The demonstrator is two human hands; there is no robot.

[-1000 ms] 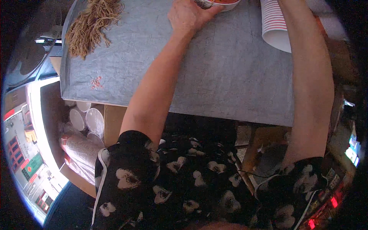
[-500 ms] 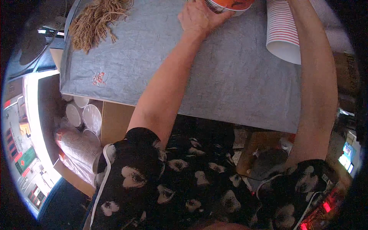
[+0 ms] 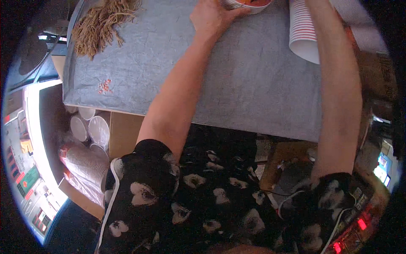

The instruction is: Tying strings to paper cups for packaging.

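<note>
as the view dropped, left hand [image 3: 211, 17] stays clamped on the bowl [image 3: 247, 4].

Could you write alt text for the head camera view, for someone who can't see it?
A person's left hand grips a bowl at the far edge of a grey-covered table. The right forearm reaches past a stack of striped paper cups, its hand out of view.

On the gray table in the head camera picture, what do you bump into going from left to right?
Tan stringy bundle → left hand → bowl → striped paper cups.
</note>
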